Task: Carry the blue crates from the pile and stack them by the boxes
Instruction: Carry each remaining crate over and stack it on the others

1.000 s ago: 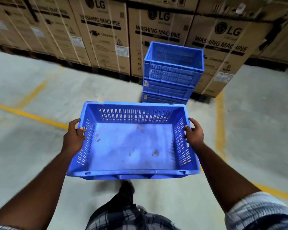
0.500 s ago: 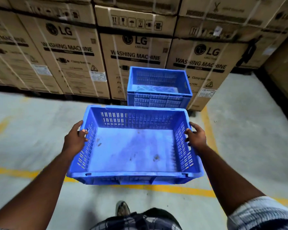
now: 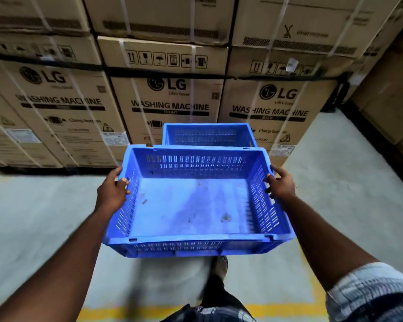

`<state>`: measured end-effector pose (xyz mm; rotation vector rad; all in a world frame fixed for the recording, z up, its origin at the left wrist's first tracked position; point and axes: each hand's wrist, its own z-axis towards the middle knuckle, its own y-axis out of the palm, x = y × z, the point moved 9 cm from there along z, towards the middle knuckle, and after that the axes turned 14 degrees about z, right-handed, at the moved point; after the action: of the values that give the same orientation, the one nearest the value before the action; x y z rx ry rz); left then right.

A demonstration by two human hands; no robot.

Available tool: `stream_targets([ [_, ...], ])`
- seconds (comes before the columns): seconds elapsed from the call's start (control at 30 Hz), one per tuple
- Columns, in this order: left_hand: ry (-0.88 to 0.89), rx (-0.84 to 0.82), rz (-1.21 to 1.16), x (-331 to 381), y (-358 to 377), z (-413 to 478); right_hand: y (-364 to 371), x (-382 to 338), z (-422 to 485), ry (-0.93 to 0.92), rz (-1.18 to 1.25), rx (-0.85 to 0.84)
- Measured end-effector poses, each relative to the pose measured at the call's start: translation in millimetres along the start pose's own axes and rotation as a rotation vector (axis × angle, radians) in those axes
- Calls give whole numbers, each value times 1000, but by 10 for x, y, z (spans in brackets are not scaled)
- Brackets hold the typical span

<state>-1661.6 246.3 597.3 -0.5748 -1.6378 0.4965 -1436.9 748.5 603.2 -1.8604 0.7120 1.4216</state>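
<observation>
I hold an empty blue crate (image 3: 191,205) with slotted walls level in front of me, above the floor. My left hand (image 3: 112,191) grips its left rim, thumb hooked over the edge. My right hand (image 3: 280,184) grips the right rim the same way. Just beyond the held crate's far edge stands the stack of blue crates (image 3: 207,134); only its top crate shows, the lower ones are hidden behind the crate I carry. The stack stands against the cardboard washing-machine boxes (image 3: 170,101).
A wall of tall strapped cardboard boxes (image 3: 49,105) fills the back, with more boxes (image 3: 391,98) at the right. Grey concrete floor (image 3: 33,217) lies on both sides. A yellow floor line (image 3: 116,312) runs under me near my foot (image 3: 219,266).
I have walked forward past the yellow line; the stack and boxes are closer and larger. The held crate now covers most of the stack. Both grips are unchanged.
</observation>
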Motion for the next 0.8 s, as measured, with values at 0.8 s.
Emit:
stream_targets([
  [0.8,-39,1,-13,1466,1260,2253,657,-884,3101,-4,-200,8],
])
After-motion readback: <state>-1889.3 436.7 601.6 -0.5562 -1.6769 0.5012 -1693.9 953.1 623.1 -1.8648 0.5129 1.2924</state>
